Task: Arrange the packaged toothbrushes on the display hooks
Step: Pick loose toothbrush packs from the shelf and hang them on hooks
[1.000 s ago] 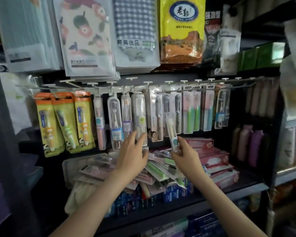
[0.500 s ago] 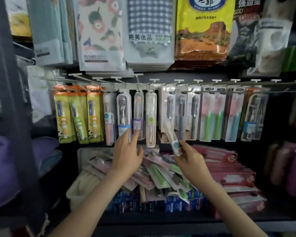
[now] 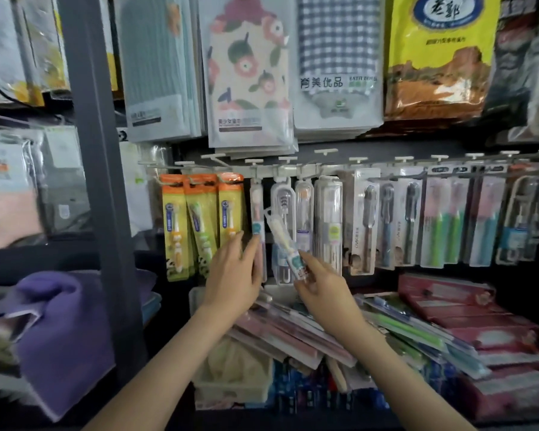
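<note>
A row of white display hooks [image 3: 293, 169] runs across the rack, hung with packaged toothbrushes. My right hand [image 3: 322, 289] grips a clear-packed toothbrush [image 3: 282, 236] by its lower end, tilted with its top leaning left toward the hooks. My left hand [image 3: 235, 275] holds the bottom of a hanging pink toothbrush pack [image 3: 257, 222] between thumb and fingers. Orange-carded children's toothbrushes [image 3: 199, 219] hang just left of it. A loose pile of packaged toothbrushes [image 3: 293, 331] lies on the shelf below my hands.
Towel packs [image 3: 249, 73] and a yellow bag [image 3: 436, 54] hang above the hooks. A dark upright post [image 3: 100, 181] stands at left, with a purple cloth [image 3: 59, 321] beside it. Red toothpaste boxes [image 3: 467, 312] are stacked at lower right. Green and blue toothbrush packs [image 3: 448, 225] hang to the right.
The view has swung left. My right hand carried the clear-packed toothbrush up and left, tilting it toward the hooks. My left hand shifted left from the clear packs onto the pink pack.
</note>
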